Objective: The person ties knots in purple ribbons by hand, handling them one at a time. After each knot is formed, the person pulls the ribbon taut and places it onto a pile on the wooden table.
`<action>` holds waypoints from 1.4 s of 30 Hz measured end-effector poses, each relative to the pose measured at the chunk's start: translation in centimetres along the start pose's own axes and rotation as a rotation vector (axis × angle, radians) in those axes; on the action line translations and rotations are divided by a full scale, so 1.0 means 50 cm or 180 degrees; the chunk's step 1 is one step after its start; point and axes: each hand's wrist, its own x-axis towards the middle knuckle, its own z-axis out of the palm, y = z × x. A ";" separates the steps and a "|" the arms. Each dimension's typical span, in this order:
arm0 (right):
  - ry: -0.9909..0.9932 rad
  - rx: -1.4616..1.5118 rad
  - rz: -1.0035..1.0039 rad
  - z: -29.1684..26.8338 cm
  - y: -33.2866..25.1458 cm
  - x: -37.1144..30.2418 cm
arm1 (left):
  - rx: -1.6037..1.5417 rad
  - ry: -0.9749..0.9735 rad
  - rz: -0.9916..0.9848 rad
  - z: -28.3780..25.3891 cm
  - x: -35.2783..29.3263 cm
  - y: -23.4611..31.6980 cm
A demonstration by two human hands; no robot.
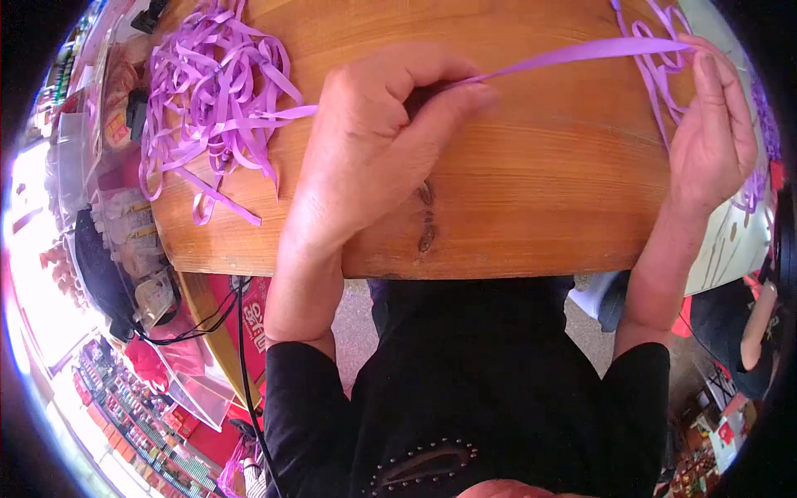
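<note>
A length of purple ribbon (573, 56) is stretched above the table between my two hands. My left hand (378, 133) is closed on it, thumb against the curled fingers, and the ribbon runs on behind this hand to a tangled pile of purple ribbon (212, 91) at the left. At the far right my right hand (716, 133) pinches the other end between thumb and fingertips. Past that hand, loose ribbon loops (656, 79) lie over the table's right side and hang beyond its edge.
The wooden table (515, 207) has a dark knot mark near its front edge. Clear plastic containers (73, 158) and a black bag (100, 261) stand along the left, with black cables (195, 332) hanging below. A pale surface (722, 249) adjoins at right, where another person's arm (757, 328) shows.
</note>
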 end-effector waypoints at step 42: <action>-0.0209 0.0135 0.0538 -0.271 0.005 -0.022 | 0.0843 0.0903 0.0636 -0.182 -0.186 0.020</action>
